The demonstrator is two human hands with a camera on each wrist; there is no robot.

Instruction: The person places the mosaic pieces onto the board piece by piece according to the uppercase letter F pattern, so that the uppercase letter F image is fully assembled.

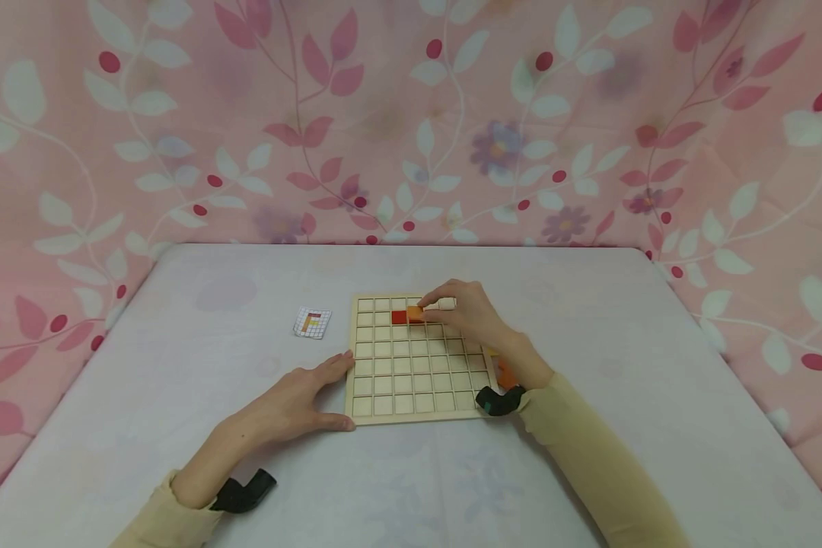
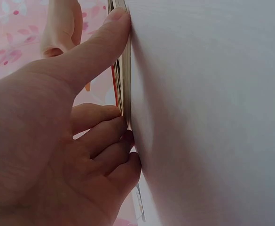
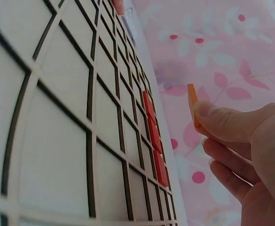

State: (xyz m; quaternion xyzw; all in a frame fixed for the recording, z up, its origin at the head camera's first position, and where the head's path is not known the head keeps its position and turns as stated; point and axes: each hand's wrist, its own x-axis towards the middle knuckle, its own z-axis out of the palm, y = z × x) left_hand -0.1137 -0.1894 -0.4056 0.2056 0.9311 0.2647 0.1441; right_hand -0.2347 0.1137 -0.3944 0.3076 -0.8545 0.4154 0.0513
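Observation:
My right hand (image 1: 477, 318) pinches an orange square tile (image 3: 192, 106) between thumb and fingertips. It holds this tile above the far part of a pale wooden grid board (image 1: 403, 367). In the right wrist view, three red tiles (image 3: 155, 134) sit in a row in the grid cells; the head view shows only part of this row, the rest being covered by the hand and the orange tile. My left hand (image 1: 289, 405) touches the board's left edge, thumb and fingers spread apart and fairly straight.
Left of the board lies a small pattern card (image 1: 312, 323) with red, orange and yellow squares on a grid. Orange pieces (image 1: 507, 374) and a bit of yellow show beside the board's right edge, partly behind the right wrist. A white cloth (image 1: 178, 365) covers the table.

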